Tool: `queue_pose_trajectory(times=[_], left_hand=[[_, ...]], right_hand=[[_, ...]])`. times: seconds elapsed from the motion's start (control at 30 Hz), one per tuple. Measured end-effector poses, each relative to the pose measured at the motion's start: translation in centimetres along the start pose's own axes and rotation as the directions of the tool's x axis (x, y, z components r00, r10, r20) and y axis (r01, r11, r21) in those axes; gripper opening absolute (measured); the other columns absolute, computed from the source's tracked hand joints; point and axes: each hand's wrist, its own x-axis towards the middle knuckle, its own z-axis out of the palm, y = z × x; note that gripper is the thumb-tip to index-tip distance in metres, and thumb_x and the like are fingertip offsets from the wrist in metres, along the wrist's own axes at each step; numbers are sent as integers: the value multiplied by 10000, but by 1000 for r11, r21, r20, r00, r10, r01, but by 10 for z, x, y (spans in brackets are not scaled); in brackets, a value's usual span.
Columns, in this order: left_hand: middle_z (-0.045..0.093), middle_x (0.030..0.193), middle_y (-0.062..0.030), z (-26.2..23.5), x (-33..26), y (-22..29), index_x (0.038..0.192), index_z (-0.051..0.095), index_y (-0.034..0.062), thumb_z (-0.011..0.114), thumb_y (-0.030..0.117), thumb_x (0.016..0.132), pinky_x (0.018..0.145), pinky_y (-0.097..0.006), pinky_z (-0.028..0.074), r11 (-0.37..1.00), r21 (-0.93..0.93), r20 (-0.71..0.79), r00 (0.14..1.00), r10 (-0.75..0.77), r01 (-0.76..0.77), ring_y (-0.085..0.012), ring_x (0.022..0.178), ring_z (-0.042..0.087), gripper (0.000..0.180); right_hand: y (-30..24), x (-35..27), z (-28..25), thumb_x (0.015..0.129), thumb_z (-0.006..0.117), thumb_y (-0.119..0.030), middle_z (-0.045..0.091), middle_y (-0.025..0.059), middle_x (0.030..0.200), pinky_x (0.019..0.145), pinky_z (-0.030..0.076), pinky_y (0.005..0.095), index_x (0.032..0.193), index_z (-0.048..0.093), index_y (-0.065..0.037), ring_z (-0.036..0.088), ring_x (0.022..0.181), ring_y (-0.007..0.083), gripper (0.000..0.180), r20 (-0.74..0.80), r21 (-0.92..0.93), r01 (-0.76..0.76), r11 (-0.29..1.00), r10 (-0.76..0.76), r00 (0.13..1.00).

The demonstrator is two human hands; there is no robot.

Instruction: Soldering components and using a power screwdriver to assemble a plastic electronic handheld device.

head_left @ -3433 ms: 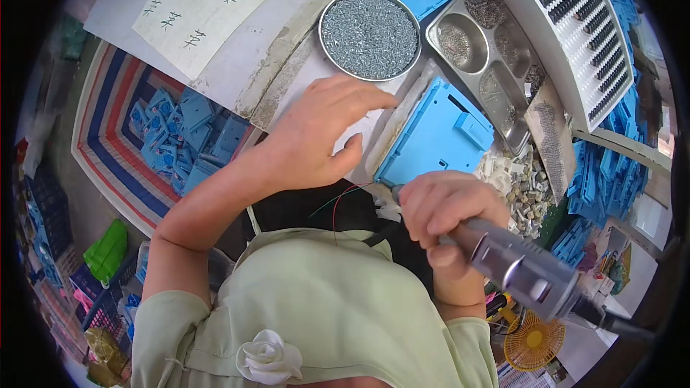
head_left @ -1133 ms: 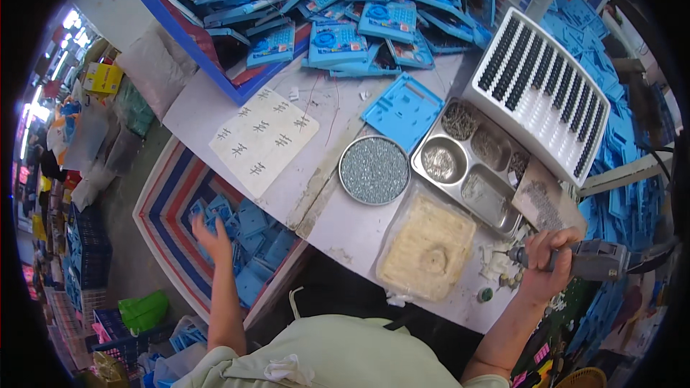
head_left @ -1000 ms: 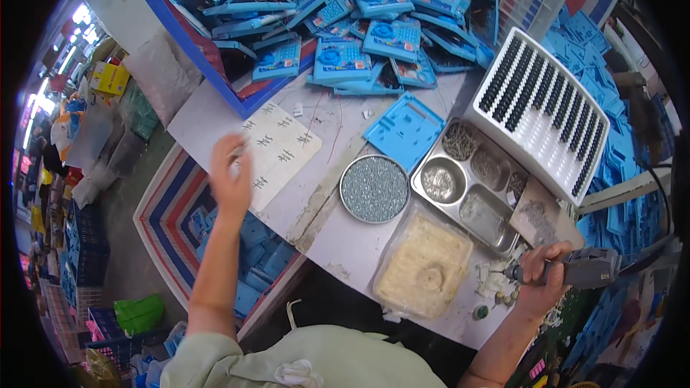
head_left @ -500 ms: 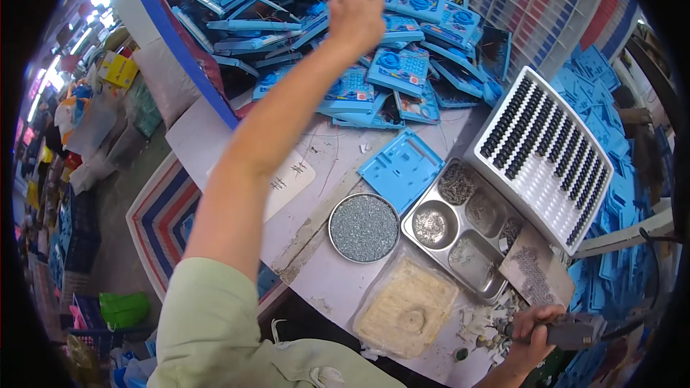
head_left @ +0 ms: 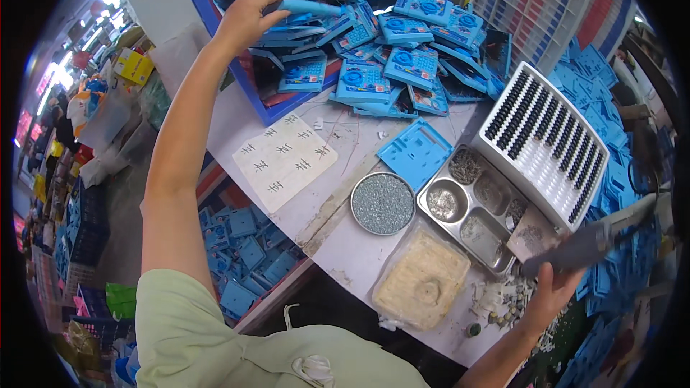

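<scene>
At the far left of a heap of toy casings (head_left: 410, 65), blue with printed panels, my left hand (head_left: 248, 20) pinches the end of one blue toy casing (head_left: 313, 7). That casing is seen nearly edge-on among the others. My right hand (head_left: 552, 294) is closed around a dark grey electric screwdriver (head_left: 571, 250), blurred by motion, at the near right. Its tip is hard to make out. Below the heap lies a loose blue back cover (head_left: 417, 151), inner side up. Beside it stand a round tin of small screws (head_left: 383, 203) and a steel compartment tray (head_left: 496, 248) holding small metal parts.
A blue crate (head_left: 248, 90) backs the heap. A white rack with rows of black pieces (head_left: 514, 126) leans at the right. A marked card (head_left: 284, 162), a bagged yellowish block (head_left: 420, 280) and small scraps (head_left: 503, 298) lie on the table. More blue covers (head_left: 248, 255) fill a container below left.
My left hand has moved left across the heap and now grips a casing. My right hand has lifted the screwdriver slightly upward. The view has shifted a little.
</scene>
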Motion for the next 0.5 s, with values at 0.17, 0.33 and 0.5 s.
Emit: queue_pose_trajectory(times=[0.17,0.33,0.5], left_hand=[[652,953,-100,-7,-69,150,1055,698,71,747,95,810,749,-387,520,915,-32,-206,898,389,-403,-298,846,641,251],[615,867,-28,23,-173,269,995,720,107,738,144,696,647,-367,453,676,-489,-110,808,578,-551,-223,761,629,302],[589,918,-11,59,-243,319,1022,681,130,691,182,740,754,-357,448,549,-674,-71,784,617,-494,-185,852,628,287]], right_hand=[[-21,-70,19,1033,564,-351,578,230,1410,1098,446,452,1509,394,61,572,1288,308,652,227,128,137,982,-163,960],[-21,-109,95,1053,509,-532,517,189,1495,1136,410,468,1571,328,-4,534,1339,319,762,720,598,-792,121,352,598],[9,-129,36,1047,618,-368,641,146,1330,1055,505,416,1400,505,12,634,1219,227,531,635,385,-869,311,594,494]])
